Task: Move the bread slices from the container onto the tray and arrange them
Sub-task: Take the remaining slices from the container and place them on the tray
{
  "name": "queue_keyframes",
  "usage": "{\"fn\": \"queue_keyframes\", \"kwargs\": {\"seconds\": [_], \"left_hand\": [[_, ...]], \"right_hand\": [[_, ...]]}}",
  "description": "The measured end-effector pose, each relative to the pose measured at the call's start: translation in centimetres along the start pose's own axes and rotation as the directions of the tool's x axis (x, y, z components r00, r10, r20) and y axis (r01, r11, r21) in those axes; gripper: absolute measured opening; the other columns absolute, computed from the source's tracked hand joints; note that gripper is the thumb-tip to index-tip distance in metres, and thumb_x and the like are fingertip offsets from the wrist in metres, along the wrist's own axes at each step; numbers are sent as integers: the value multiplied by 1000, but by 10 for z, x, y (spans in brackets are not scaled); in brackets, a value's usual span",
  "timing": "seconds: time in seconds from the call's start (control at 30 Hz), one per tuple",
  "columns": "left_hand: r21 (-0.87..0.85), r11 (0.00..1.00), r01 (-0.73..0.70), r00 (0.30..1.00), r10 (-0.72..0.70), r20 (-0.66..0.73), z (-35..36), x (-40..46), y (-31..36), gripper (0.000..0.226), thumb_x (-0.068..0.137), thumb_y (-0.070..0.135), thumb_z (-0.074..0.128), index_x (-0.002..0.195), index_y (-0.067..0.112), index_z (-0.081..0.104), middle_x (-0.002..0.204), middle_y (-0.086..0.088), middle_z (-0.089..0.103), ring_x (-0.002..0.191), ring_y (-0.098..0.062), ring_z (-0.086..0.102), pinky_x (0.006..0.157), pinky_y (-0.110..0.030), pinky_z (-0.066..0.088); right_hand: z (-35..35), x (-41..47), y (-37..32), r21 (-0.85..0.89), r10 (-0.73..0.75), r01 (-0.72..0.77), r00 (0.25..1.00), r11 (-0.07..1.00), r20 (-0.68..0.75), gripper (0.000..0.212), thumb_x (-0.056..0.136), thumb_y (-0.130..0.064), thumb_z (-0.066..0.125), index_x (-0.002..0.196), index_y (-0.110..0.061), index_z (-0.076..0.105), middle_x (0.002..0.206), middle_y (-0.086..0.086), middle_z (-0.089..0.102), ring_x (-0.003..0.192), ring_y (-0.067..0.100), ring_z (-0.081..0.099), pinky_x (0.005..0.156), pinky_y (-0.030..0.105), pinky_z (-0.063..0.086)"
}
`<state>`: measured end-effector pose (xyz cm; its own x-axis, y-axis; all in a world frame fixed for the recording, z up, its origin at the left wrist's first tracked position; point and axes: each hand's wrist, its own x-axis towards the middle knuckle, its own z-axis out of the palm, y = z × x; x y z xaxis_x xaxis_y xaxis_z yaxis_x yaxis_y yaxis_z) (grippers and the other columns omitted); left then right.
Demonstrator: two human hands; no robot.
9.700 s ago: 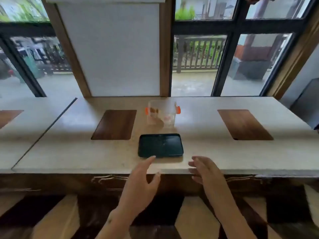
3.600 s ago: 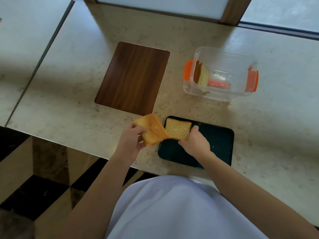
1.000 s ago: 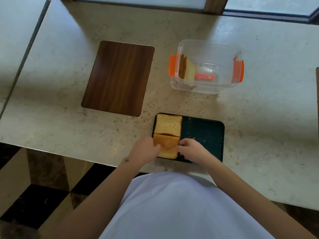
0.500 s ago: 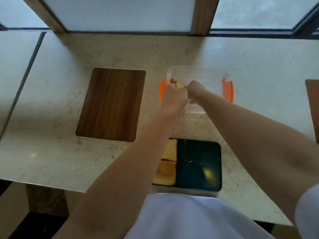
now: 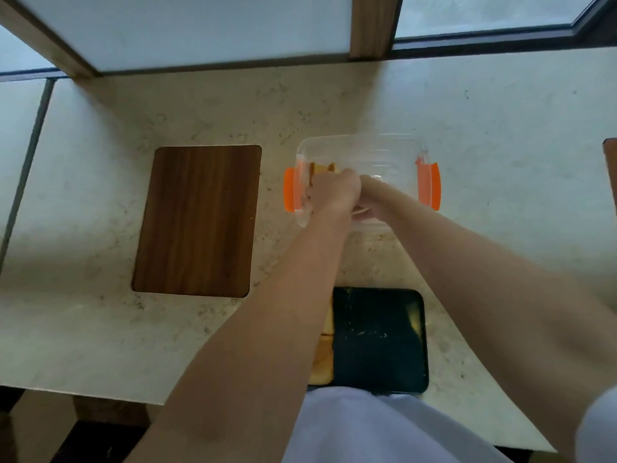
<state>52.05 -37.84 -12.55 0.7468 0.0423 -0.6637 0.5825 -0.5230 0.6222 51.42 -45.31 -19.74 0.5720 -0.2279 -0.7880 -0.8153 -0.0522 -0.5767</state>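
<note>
A clear plastic container [image 5: 394,152] with orange side clips stands on the counter beyond a dark tray [image 5: 380,339]. Both my hands reach into the container's left end. My left hand [image 5: 334,192] is closed around upright bread slices [image 5: 322,168] whose tops show just above my knuckles. My right hand [image 5: 370,198] is beside it, low inside the container; its fingers are hidden behind my left hand. Two bread slices [image 5: 325,359] lie along the tray's left side, mostly covered by my left forearm. The tray's right half is bare.
A dark wooden inlay [image 5: 197,222] is set into the pale stone counter [image 5: 500,162] left of the container. Another inlay's edge [image 5: 611,168] shows at the far right. A window frame and wall panel run along the back. The counter's front edge is at my body.
A second ago both hands were setting a slice on the tray's left side. They have since moved up into the container, and now sit slightly lower on the remaining bread.
</note>
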Motion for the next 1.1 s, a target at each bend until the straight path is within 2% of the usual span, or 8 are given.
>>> {"fn": "queue_keyframes", "kwargs": {"seconds": [0.1, 0.2, 0.33, 0.6, 0.87, 0.97, 1.03, 1.1], "left_hand": [[207, 978, -39, 997, 52, -60, 14, 14, -1, 46, 88, 30, 49, 128, 8, 50, 134, -14, 47, 121, -34, 43, 100, -45, 39], [428, 898, -101, 984, 154, -91, 21, 23, -3, 40, 89, 23, 52, 127, 9, 49, 139, -15, 37, 125, -35, 34, 99, -43, 33], [720, 676, -157, 957, 283, -57, 29, 33, -14, 34, 86, 18, 58, 119, 10, 54, 134, -15, 42, 120, -35, 36, 94, -40, 34], [902, 239, -359, 792, 590, 158, 24, 40, -10, 9, 86, 13, 47, 81, 17, 54, 95, -6, 67, 96, -31, 52, 73, -38, 28], [464, 470, -751, 580, 806, 123, -37, -44, 14, 11, 85, 29, 61, 85, 19, 56, 69, 6, 55, 61, -7, 55, 54, -20, 38], [71, 714, -696, 717, 688, 110, -75, -75, -24, 7, 78, 27, 62, 83, 25, 57, 71, 5, 57, 56, 2, 55, 50, -13, 44], [-154, 899, -410, 875, 435, 214, -91, -81, -66, 13, 75, 26, 61, 89, 26, 60, 84, 1, 65, 71, -7, 63, 66, -29, 56], [-279, 958, -69, 946, 151, 287, -99, -81, -114, 23, 78, 19, 62, 98, 27, 58, 108, -9, 65, 96, -26, 64, 86, -51, 55]], "right_hand": [[-14, -11, -1, 16, 8, -7, 999, 1000, -40, 18, 88, -14, 59, 99, -4, 69, 94, 11, 77, 85, 22, 74, 80, 38, 62], [-24, -15, 1, 26, 6, -3, 994, 1000, -106, 12, 85, -10, 59, 92, -5, 67, 86, 11, 76, 75, 22, 74, 65, 33, 63], [-30, -20, 8, -6, 26, -27, 991, 1000, -128, 14, 88, -6, 55, 98, -4, 64, 93, 14, 73, 81, 24, 72, 75, 39, 64], [-33, -45, -5, -126, -62, 32, 967, 992, -245, 19, 92, -14, 52, 102, -2, 63, 96, 16, 72, 86, 30, 73, 82, 45, 62], [-57, -165, -22, -129, -392, 372, 835, 919, -386, 19, 82, -17, 55, 99, -12, 62, 83, 2, 64, 74, 16, 64, 55, 24, 45], [-46, -209, 16, 43, -401, 452, 827, 891, -394, 32, 75, -27, 56, 101, -12, 67, 90, 2, 70, 76, 17, 66, 61, 30, 51], [-27, -212, 59, 168, -323, 401, 876, 901, -357, 35, 79, -25, 57, 108, -9, 66, 96, 4, 69, 83, 19, 67, 68, 38, 55], [-1, -204, 107, 402, -161, 257, 953, 879, -257, 34, 89, -16, 58, 123, -10, 60, 110, 5, 69, 97, 22, 70, 74, 40, 61]]}}
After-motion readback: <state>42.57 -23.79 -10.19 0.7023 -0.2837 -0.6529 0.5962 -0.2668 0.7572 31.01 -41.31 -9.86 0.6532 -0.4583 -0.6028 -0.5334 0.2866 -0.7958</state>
